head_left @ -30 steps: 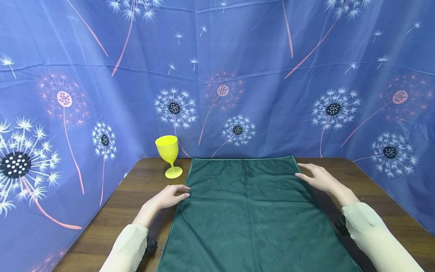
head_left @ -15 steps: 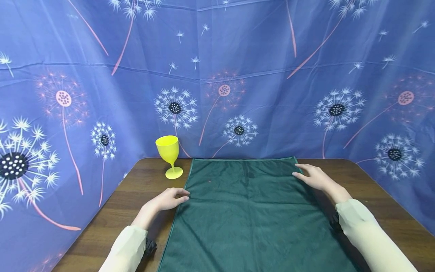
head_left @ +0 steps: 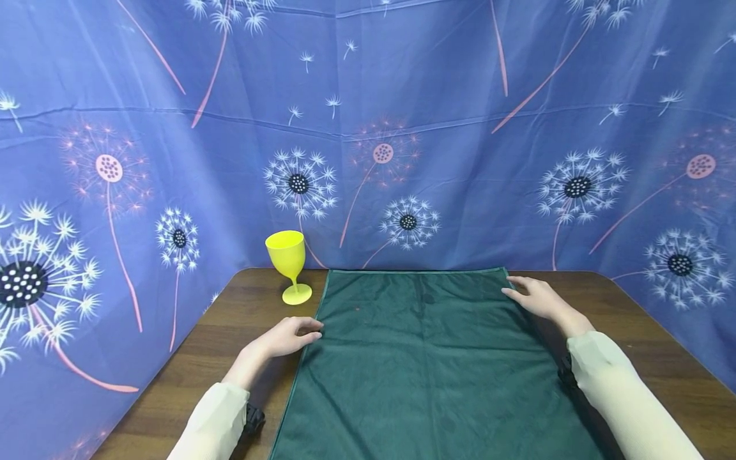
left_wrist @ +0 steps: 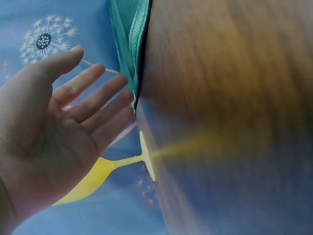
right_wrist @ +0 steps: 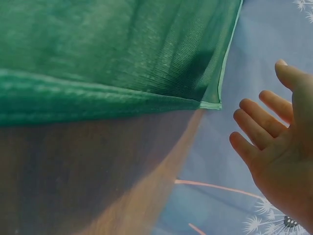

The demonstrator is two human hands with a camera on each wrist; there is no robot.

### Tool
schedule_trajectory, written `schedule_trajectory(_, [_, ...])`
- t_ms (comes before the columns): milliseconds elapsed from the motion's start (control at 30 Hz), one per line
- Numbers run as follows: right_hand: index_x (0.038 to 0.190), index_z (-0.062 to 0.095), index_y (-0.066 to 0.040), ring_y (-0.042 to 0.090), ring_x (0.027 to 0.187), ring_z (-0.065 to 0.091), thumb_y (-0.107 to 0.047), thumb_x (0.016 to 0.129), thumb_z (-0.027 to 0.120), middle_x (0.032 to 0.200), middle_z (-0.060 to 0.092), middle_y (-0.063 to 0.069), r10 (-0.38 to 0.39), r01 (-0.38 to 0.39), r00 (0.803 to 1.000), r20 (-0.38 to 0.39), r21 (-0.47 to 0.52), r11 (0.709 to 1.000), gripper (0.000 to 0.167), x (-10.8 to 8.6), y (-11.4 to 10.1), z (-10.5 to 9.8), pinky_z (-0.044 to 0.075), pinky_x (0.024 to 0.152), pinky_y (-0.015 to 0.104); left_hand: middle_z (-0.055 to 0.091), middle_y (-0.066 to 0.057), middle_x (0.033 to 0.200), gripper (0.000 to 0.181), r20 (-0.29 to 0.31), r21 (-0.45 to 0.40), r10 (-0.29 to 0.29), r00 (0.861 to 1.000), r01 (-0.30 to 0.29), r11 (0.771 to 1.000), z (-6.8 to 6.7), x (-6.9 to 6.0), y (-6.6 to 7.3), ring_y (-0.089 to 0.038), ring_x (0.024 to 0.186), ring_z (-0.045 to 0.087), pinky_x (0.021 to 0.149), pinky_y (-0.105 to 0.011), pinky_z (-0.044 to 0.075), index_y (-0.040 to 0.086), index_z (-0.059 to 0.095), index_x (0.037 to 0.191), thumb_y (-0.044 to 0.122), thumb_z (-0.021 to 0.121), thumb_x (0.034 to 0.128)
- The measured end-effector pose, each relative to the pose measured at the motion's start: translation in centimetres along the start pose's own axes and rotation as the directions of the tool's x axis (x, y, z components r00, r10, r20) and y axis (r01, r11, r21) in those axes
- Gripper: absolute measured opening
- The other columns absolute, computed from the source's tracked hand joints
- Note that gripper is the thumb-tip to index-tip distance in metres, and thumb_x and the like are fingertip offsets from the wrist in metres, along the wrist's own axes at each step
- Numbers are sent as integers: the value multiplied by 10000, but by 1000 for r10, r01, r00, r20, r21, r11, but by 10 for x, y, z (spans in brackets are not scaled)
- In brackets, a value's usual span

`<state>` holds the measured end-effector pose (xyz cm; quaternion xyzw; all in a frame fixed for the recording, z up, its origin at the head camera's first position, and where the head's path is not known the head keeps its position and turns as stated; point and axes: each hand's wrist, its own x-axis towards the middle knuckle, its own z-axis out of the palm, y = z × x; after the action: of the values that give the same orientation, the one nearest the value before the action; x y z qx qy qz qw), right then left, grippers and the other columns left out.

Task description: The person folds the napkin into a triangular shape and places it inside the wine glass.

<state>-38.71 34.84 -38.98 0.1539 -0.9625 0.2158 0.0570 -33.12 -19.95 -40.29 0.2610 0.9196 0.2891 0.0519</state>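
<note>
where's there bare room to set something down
Bare table: right of the green cloth, past the right hand; left of the left hand, in front of the yellow goblet. The cloth between the hands is bare too. Tightest: between goblet and cloth.

Head view looks forward and down; nearer wrist views share its green cloth (head_left: 425,358).

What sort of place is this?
Probably a small staged tabletop workspace, though the room beyond is hidden: a blue dandelion-print curtain hangs behind and beside a wooden table bearing a green cloth and a yellow goblet.
</note>
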Motion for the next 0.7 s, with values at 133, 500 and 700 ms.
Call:
schedule_trajectory(133, [1344,411,101,519,1202,410,-363,983,455,1332,419,365,-5,5,1000,-9,0,1000,590,4,1,1,371,938,611,631,-168,1183,368,-6,-19,15,1000,-16,1000,0,4,-3,-335,1125,574,947,-480,451,-29,588,1196,229,575,934])
schedule_trajectory(500, [1337,419,103,511,1181,439,-371,985,445,1331,420,364,7,-7,1000,-24,10,1000,591,12,6,4,380,934,602,639,-156,1160,379,9,-89,-7,1000,8,996,-1,10,-11,-325,1100,581,933,-482,455,-14,587,1196,208,637,892])
schedule_trajectory(700, [1345,406,103,511,1171,447,-380,985,442,1319,426,371,25,-25,1000,-3,22,999,604,17,8,3,398,912,599,642,-151,1149,367,13,-86,-24,1000,25,996,0,10,-10,-322,1094,583,930,-481,455,-20,592,1183,208,629,898])
